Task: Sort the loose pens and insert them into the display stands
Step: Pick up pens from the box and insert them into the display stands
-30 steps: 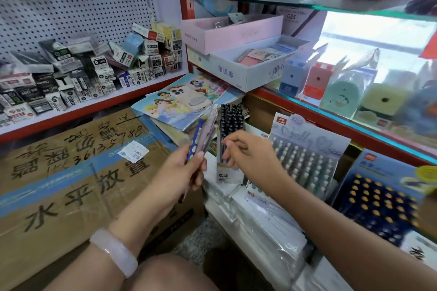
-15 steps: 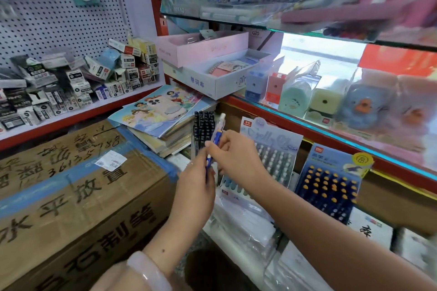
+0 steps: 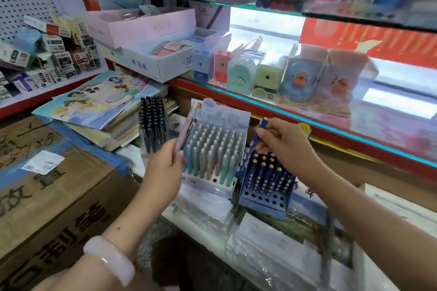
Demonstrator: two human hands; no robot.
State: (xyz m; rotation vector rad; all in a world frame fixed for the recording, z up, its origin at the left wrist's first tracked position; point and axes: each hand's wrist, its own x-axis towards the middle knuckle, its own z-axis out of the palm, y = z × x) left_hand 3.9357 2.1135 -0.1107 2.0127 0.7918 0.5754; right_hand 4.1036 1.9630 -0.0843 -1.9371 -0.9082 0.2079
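My right hand (image 3: pixel 283 144) pinches a dark blue pen (image 3: pixel 250 149) with an orange cap, tilted, its tip low over the blue display stand (image 3: pixel 264 198). That stand holds several matching blue pens and has open holes along its front rows. My left hand (image 3: pixel 165 160) grips a few loose pale pens (image 3: pixel 186 130) in front of the pastel display stand (image 3: pixel 212 149), which is nearly full. A third stand of black pens (image 3: pixel 152 123) rises to the left.
A big cardboard box (image 3: pixel 59 191) fills the left. Colouring books (image 3: pixel 99 99) are stacked behind it. Wrapped paper packs (image 3: pixel 272 250) lie under the stands. A red-edged glass shelf (image 3: pixel 307 113) with sharpeners overhangs the stands. Small boxes crowd the left shelf (image 3: pixel 47 54).
My right hand carried the blue pen away from my left hand, rightward to the blue stand. The view swung right, bringing that stand under my hands.
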